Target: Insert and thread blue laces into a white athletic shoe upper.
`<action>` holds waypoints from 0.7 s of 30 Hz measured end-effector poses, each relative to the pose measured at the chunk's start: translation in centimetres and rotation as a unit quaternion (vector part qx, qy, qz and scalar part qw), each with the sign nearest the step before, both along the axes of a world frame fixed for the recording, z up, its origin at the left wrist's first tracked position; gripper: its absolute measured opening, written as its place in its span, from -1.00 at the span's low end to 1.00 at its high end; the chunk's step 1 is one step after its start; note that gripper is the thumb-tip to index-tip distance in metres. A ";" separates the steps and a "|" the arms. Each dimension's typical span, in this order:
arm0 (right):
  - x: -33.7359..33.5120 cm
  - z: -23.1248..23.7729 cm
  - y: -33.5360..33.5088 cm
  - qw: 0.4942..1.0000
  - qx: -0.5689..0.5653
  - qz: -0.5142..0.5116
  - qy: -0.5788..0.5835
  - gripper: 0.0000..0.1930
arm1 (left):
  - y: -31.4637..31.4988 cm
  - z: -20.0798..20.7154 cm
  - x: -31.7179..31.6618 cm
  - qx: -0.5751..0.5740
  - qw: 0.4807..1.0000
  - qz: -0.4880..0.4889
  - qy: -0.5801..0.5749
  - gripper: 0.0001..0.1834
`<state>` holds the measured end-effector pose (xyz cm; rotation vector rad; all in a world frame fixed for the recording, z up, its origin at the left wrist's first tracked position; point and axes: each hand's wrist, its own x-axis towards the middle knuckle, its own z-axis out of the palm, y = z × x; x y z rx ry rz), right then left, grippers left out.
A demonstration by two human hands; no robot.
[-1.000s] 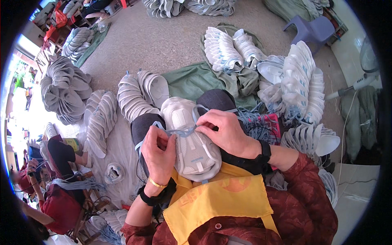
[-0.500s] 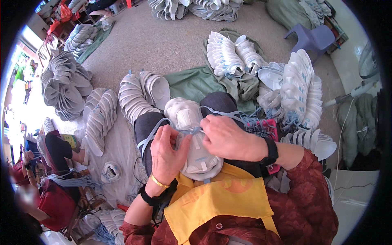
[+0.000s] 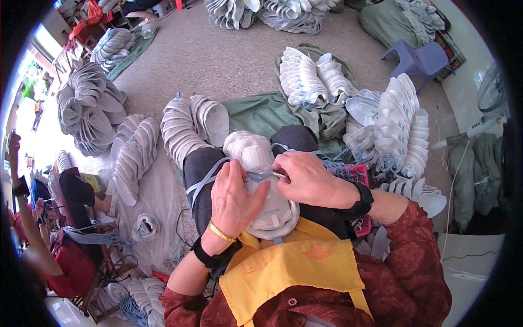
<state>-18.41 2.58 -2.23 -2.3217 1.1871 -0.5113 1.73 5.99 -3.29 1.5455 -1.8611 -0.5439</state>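
Note:
A white shoe upper [image 3: 253, 152] rests across my lap, between my dark-trousered knees. A flat blue-grey shoelace [image 3: 202, 184] crosses its eyelet area; one length loops over my left thigh and another over my right thigh. My left hand [image 3: 233, 203] is bent over the left eyelet edge, fingers curled on the lace, thumb reaching toward the tongue. At the right eyelet edge my right hand [image 3: 309, 175] pinches the lace between thumb and forefinger. The fingertips partly hide the eyelets.
Stacked shoe uppers [image 3: 185, 128] stand beyond my left knee, more stacks [image 3: 395, 122] to the right. A pink basket [image 3: 359, 173] with laces sits by my right thigh. A purple stool [image 3: 419, 60] and a fan [image 3: 490, 90] are at the right. Another person's arm [image 3: 32, 229] shows at left.
My left thumb has spread away from the fingers. My right hand has shifted slightly, its fingertips lower at the eyelet edge. At far left, the other person has raised an arm.

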 end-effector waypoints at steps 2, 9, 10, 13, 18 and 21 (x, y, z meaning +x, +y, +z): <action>-0.1 0.0 0.0 0.998 0.045 -0.030 -0.030 -0.79 | 0.1 0.0 0.0 0.000 1.000 -0.001 -0.004 -0.51; -0.3 0.0 0.8 0.996 0.048 -0.042 -0.068 -0.82 | 0.1 0.0 -0.1 0.009 1.000 0.000 -0.001 -0.51; -0.2 0.1 1.0 0.996 0.043 -0.045 -0.065 -0.83 | 0.1 0.0 -0.1 0.009 1.000 0.001 -0.001 -0.51; 0.0 0.2 1.0 0.997 0.037 -0.047 -0.057 -0.85 | 0.1 0.1 -0.1 0.002 1.000 -0.002 -0.002 -0.51; 0.1 0.6 -0.1 0.998 0.051 -0.021 -0.043 -0.87 | 0.1 -0.1 0.0 -0.022 1.000 0.000 -0.006 -0.52; 0.4 1.0 -0.1 0.998 0.033 -0.008 -0.054 -0.90 | 0.1 -0.1 0.3 -0.005 1.000 -0.010 0.010 -0.53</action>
